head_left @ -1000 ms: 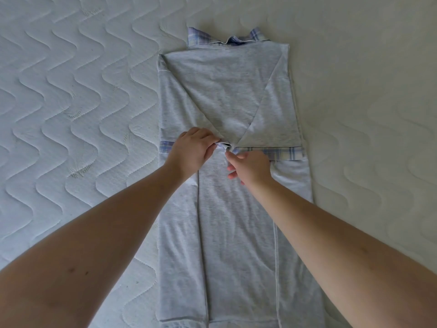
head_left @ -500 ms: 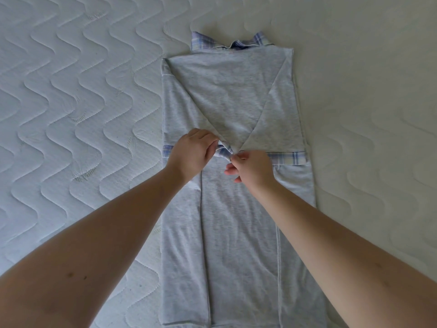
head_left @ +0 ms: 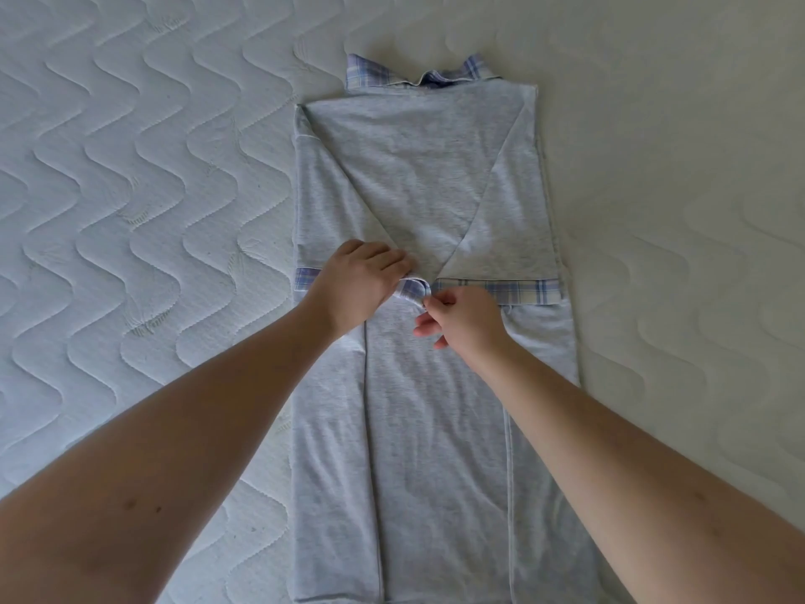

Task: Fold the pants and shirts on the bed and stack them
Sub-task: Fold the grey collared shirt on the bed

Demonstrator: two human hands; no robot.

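Grey shirt point(head_left: 435, 385) lying flat along the middle of the bed point(head_left: 130, 211), plaid collar point(head_left: 379, 76) toward the far edge, hem toward the near edge and running out of view at the bottom. Both long sides folded inward, leaving a narrow strip. Both sleeves folded diagonally across the upper body, meeting near the centre, their plaid cuffs point(head_left: 518, 292) forming a band across the strip. White piping visible along the folded side seams.

Left hand point(head_left: 357, 285) resting palm-down on the left sleeve, fingers curled over the inner end of the left cuff, grasping it where the fabric rolls up. Right hand point(head_left: 461, 316) just beside it, thumb and forefinger pinching that same rolled cuff end at the centre, remaining fingers loosely curled below. Both hands nearly touching over the middle of the shirt. Both bare forearms reaching in from the near edge, crossing over the lower half of the shirt.

Quilted white mattress cover with wavy stitching on either side of the shirt.
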